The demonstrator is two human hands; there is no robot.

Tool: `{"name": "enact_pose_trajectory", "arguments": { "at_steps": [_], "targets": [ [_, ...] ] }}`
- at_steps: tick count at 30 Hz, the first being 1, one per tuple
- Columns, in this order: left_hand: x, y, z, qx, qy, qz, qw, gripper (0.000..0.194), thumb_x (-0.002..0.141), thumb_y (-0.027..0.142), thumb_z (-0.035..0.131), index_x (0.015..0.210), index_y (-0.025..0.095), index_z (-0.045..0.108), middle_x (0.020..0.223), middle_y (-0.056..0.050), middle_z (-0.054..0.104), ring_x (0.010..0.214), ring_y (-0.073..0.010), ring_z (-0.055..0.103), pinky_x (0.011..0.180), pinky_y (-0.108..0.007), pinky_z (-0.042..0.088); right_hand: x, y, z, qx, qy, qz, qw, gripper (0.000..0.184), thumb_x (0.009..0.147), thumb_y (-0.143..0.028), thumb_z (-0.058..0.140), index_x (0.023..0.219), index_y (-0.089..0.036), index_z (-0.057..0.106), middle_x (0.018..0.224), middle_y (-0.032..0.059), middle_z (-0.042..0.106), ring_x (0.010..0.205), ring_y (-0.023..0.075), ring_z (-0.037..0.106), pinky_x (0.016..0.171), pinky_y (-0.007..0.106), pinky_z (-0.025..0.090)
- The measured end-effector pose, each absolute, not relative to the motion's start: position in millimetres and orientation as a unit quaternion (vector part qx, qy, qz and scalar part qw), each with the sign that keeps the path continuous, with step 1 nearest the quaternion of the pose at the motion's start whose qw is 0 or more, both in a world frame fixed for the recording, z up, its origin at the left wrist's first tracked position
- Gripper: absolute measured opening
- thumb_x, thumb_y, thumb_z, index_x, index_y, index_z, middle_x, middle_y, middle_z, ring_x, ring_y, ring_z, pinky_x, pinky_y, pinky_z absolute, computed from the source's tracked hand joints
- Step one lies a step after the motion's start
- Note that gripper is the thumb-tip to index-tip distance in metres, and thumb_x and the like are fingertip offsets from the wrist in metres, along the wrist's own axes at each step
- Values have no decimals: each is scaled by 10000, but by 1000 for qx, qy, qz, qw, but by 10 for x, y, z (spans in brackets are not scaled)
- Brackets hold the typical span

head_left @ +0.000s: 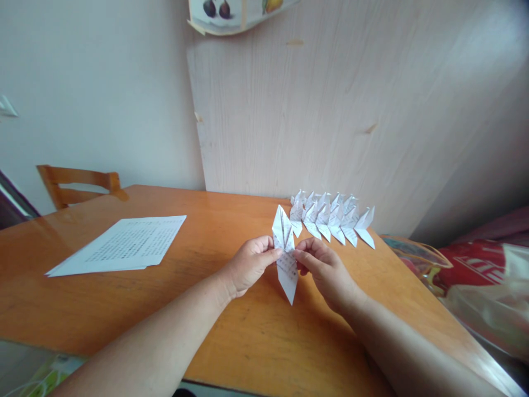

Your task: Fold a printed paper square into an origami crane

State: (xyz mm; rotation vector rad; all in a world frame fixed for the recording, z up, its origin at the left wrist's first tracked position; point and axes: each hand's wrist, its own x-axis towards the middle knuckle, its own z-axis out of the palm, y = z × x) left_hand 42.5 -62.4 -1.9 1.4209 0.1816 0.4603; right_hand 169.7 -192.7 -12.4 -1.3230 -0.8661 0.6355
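A folded paper piece (pixel 286 275), white with printed characters, is held upright over the table between both hands. It is long and narrow, pointed at top and bottom, with a crease down its upper half. My left hand (pixel 253 262) pinches its left edge at mid-height, thumb on the front. On the opposite edge, my right hand (pixel 324 267) grips it between thumb and curled fingers. Just beyond the right hand, folded paper cranes (pixel 323 218) stand close together in rows, several of them, with pointed tips up.
Printed sheets (pixel 124 242) lie stacked at the left of the wooden table (pixel 198 325). A wooden chair (pixel 80 179) stands behind the far left edge. Red and clear plastic bags (pixel 471 270) are beyond the right edge. A wood-grain panel (pixel 297 121) rises behind the table.
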Motion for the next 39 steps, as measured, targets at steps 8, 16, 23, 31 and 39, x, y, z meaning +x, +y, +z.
{"name": "enact_pose_trajectory", "arguments": {
  "at_steps": [8, 16, 23, 31, 39],
  "targets": [
    [428, -619, 0, 623, 71, 210, 750, 209, 831, 290, 729, 960, 135, 672, 944, -68, 718, 865, -191, 652, 851, -328, 482, 1656, -1924, -97, -575, -384, 284, 665, 219, 797, -336, 662, 891, -230, 495, 745, -31, 541, 653, 136, 489, 615, 295, 389],
    [431, -605, -23, 635, 90, 212, 738, 152, 846, 262, 687, 927, 138, 657, 890, -54, 701, 823, -171, 629, 826, -317, 478, 1632, -1917, -75, -560, -388, 294, 671, 261, 792, -363, 690, 893, -236, 485, 717, -35, 530, 637, 139, 478, 603, 295, 378],
    [430, -596, -46, 650, 77, 212, 726, 158, 875, 254, 653, 988, 144, 647, 991, -70, 704, 912, -199, 650, 884, -347, 489, 1654, -1915, -96, -581, -378, 278, 665, 269, 805, -413, 682, 876, -230, 497, 733, -27, 545, 652, 140, 490, 619, 303, 390],
    [441, -597, -95, 702, 87, 233, 667, 132, 903, 248, 630, 993, 152, 621, 997, -53, 691, 890, -167, 623, 860, -306, 476, 1682, -1926, -114, -628, -389, 228, 634, 282, 803, -433, 695, 800, -207, 526, 719, -16, 547, 658, 135, 463, 615, 292, 363],
    [429, -622, -60, 723, 78, 251, 639, 114, 915, 248, 609, 985, 157, 601, 893, -23, 661, 828, -152, 607, 793, -287, 480, 1667, -1922, -99, -634, -378, 240, 630, 323, 789, -466, 712, 802, -206, 520, 706, -25, 530, 640, 129, 453, 604, 285, 362]
  ]
}}
